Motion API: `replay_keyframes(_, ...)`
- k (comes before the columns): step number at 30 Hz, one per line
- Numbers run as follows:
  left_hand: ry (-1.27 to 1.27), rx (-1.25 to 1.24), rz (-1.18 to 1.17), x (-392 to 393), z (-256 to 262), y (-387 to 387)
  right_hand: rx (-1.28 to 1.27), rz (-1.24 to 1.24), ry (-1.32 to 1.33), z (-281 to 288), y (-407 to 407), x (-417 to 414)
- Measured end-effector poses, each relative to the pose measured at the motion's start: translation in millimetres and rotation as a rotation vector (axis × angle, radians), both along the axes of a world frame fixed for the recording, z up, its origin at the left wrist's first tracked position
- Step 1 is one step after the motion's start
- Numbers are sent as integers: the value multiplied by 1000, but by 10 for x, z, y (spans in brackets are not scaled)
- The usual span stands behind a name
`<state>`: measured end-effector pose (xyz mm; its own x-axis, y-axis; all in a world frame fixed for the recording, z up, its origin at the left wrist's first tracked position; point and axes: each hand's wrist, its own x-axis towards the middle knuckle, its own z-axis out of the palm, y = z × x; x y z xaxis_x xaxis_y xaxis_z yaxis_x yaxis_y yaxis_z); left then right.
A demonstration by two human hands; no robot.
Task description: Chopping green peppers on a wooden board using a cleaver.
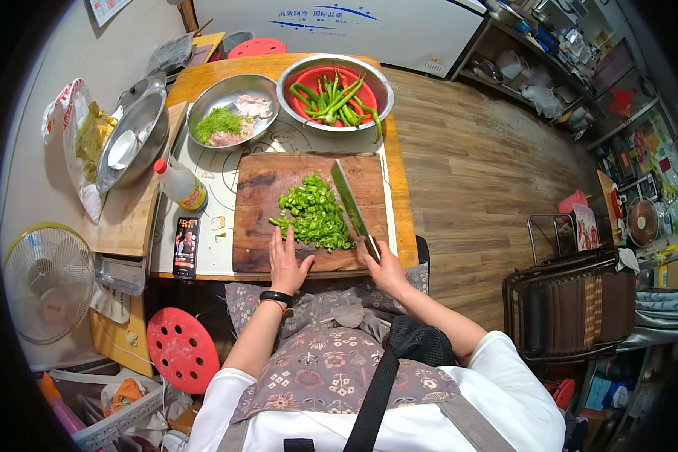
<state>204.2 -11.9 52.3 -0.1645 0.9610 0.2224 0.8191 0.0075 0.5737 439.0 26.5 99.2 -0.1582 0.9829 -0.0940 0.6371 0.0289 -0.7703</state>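
Note:
A wooden cutting board (260, 192) lies before me with a heap of chopped green chili peppers (316, 212) on it. My right hand (385, 268) grips the handle of a cleaver (350, 200), whose blade stands on edge along the heap's right side. At the heap's lower left, my left hand (287, 263) rests flat with fingers spread, the fingertips by the nearest pieces. Behind the board, a steel basin (385, 93) holds a red colander (299, 101) of whole green and red chilies (339, 101). Left of it, a steel bowl (234, 87) contains minced meat and chopped greens.
A red-capped plastic bottle (183, 186) and a lit phone (186, 248) stand and lie left of the board. Further left, a steel basin (155, 118) leans tilted. A fan (50, 282) and a red stool (182, 350) are low at left; a folded chair (568, 305) is at right.

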Motion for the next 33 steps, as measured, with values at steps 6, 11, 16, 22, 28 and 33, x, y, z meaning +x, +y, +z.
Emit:
replay_keyframes(6, 81, 5, -29, -28, 27, -19, -181, -115, 112, -27, -307, 50)
replay_keyframes(11, 62, 31, -58, -102, 17, 40, -416, -139, 405, -3, -335, -304)
replay_keyframes(16, 166, 18, -57, -393, 78, 93, -305, -3, 315, -56, -222, -425)
replay_keyframes(22, 278, -51, -24, -667, 65, 43, 63, 124, -8, -106, 335, -162)
replay_keyframes(28, 292, -11, -37, -666, 39, 72, 87, 290, -151, 38, 814, -166)
replay_keyframes(33, 274, -12, -12, -650, 40, 102, 139, 406, -262, 146, 771, -113)
